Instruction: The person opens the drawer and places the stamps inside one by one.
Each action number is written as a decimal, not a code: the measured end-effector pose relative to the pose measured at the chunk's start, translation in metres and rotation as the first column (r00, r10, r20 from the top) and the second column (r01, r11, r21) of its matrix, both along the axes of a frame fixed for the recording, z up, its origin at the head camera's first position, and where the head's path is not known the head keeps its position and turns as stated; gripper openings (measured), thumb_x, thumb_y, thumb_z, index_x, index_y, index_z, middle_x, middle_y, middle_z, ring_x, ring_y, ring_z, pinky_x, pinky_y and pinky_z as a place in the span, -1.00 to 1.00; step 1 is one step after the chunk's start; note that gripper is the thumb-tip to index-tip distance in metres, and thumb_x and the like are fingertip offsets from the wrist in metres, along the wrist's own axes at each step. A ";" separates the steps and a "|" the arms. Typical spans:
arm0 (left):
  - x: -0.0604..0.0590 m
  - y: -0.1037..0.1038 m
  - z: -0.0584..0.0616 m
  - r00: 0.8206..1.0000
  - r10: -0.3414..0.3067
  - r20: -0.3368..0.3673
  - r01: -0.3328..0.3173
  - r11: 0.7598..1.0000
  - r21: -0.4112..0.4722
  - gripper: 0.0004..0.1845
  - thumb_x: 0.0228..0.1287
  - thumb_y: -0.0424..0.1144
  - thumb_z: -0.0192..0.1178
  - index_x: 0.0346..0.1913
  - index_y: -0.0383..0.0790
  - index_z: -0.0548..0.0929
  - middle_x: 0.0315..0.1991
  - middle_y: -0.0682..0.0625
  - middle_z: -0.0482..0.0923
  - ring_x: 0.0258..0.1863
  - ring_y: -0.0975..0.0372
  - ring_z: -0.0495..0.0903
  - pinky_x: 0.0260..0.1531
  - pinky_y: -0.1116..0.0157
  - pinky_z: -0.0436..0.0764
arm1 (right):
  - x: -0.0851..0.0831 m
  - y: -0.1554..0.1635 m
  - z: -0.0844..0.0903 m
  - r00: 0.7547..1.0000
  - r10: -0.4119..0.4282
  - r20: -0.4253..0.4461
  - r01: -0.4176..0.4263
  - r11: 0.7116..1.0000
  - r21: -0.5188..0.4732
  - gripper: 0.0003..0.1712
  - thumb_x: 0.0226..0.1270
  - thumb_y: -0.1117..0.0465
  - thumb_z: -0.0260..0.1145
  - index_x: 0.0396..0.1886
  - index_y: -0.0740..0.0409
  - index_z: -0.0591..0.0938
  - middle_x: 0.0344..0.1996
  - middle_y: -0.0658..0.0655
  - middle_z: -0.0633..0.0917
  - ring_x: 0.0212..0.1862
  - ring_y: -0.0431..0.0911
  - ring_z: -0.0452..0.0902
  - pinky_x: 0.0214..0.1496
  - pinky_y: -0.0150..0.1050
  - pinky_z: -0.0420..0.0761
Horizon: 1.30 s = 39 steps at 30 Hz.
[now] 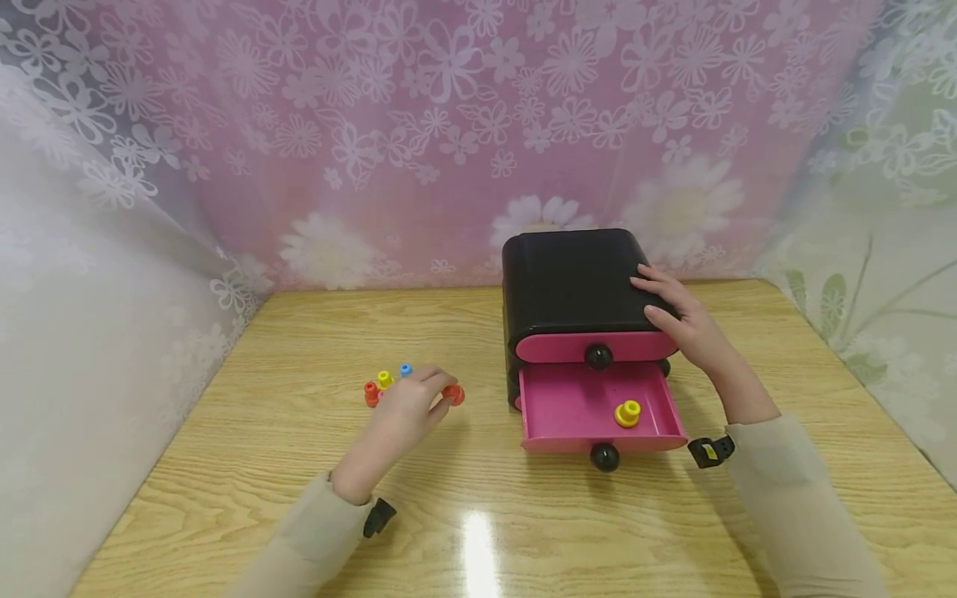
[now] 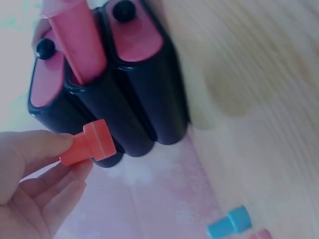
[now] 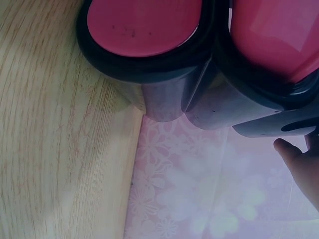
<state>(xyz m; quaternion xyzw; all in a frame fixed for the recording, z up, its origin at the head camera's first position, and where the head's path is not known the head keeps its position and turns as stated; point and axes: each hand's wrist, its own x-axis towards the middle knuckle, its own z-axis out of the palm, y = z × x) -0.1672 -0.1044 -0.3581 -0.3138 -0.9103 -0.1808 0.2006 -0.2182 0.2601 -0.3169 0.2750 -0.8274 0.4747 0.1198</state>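
Between thumb and fingers, my left hand [image 1: 404,411] pinches a red stepped peg [image 2: 90,143], held to the left of a black drawer cabinet [image 1: 576,278]. My right hand [image 1: 684,320] rests on the cabinet's top right edge with its fingers spread. The middle pink drawer [image 1: 553,415] is pulled out, and one yellow peg [image 1: 628,414] stands inside it. The top drawer [image 1: 561,347] is closed. Behind my left hand, in the head view, stand a blue peg [image 1: 406,370], another yellow peg [image 1: 385,379] and another red peg [image 1: 370,393]; a pink one is mostly hidden.
The cabinet stands on a wooden table [image 1: 478,490] near its back edge. A pink flowered cloth [image 1: 419,166] hangs behind, with pale cloth at both sides. The open drawer's black knob [image 1: 604,457] juts toward the front.
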 end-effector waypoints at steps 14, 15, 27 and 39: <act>0.002 0.029 0.021 0.982 -0.121 -0.148 0.141 0.981 0.134 -0.81 -0.02 -0.41 0.28 -0.26 -0.31 0.63 -0.30 -0.05 0.55 -0.34 0.22 0.55 -0.39 0.42 0.54 | 0.008 -0.007 0.007 1.000 0.008 -0.002 -0.008 1.000 -0.016 -0.55 0.26 0.43 -0.02 0.15 0.51 0.25 0.25 0.42 0.07 0.34 0.05 -0.26 0.18 0.26 -0.20; 0.002 0.031 0.022 0.979 -0.130 -0.158 0.152 0.979 0.139 -0.80 -0.02 -0.41 0.28 -0.25 -0.31 0.63 -0.30 -0.04 0.55 -0.35 0.23 0.55 -0.40 0.43 0.53 | 0.008 -0.007 0.007 1.000 0.007 -0.003 -0.007 1.000 -0.015 -0.55 0.26 0.43 -0.02 0.15 0.51 0.25 0.25 0.42 0.07 0.34 0.06 -0.26 0.18 0.26 -0.20; 0.001 0.060 0.029 0.954 -0.224 -0.199 0.263 0.944 0.198 -0.79 -0.01 -0.38 0.29 -0.24 -0.31 0.61 -0.27 0.00 0.53 -0.31 0.28 0.52 -0.34 0.52 0.48 | 0.009 -0.008 0.008 1.000 0.004 0.000 -0.004 1.000 -0.013 -0.55 0.26 0.43 -0.02 0.14 0.51 0.26 0.25 0.42 0.08 0.34 0.05 -0.25 0.18 0.26 -0.19; 0.004 0.087 0.025 0.946 -0.285 -0.153 0.313 0.926 0.211 -0.79 -0.03 -0.37 0.30 -0.25 -0.28 0.61 -0.27 -0.01 0.51 -0.30 0.28 0.52 -0.27 0.53 0.47 | 0.012 -0.009 0.006 1.000 0.004 -0.001 -0.004 1.000 -0.024 -0.55 0.26 0.43 -0.02 0.15 0.50 0.26 0.25 0.42 0.07 0.34 0.05 -0.26 0.20 0.24 -0.21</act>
